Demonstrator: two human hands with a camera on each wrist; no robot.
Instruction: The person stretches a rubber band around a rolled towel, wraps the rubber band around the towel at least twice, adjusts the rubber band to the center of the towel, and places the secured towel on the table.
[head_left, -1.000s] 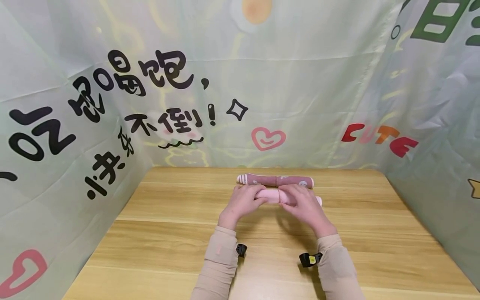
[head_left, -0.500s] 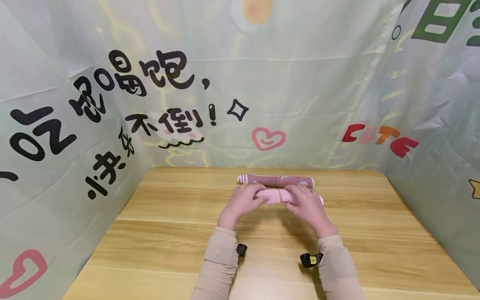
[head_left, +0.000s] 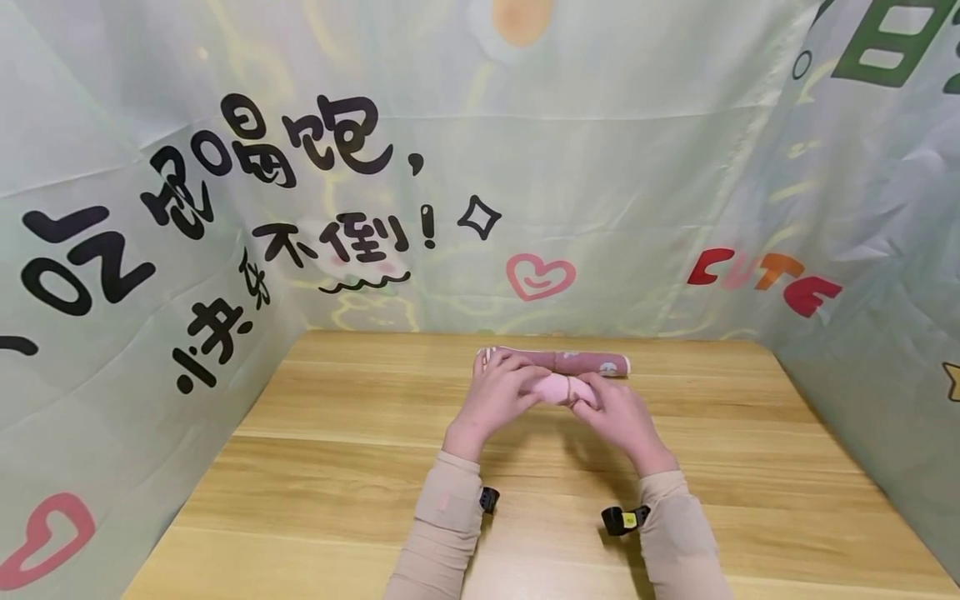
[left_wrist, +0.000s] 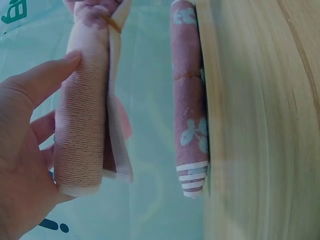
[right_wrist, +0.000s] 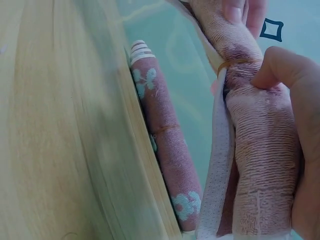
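Both hands hold a rolled pink towel point(head_left: 553, 388) above the table, with a thin rubber band point(head_left: 569, 390) round its middle. My left hand point(head_left: 493, 398) grips the left part, its thumb point(left_wrist: 60, 70) along the roll and fingers behind. My right hand point(head_left: 624, 417) pinches the roll beside the band, with its thumb point(right_wrist: 280, 70) pressed into the cloth. In the right wrist view a loose flap point(right_wrist: 217, 165) of the towel hangs away from the roll. Behind lies a second roll, a mauve towel point(head_left: 592, 363) with a pale print and striped end, also banded.
The wooden table point(head_left: 337, 467) reaches to a printed fabric backdrop point(head_left: 615, 192) at the back and both sides. The mauve roll lies along the table's far edge. A black wrist camera point(head_left: 622, 521) sits at the right cuff.
The pink towel has shifted slightly right and tilted, and its right end is now covered in the head view. My left fingers have spread forward; the right hand grips closer to the band.
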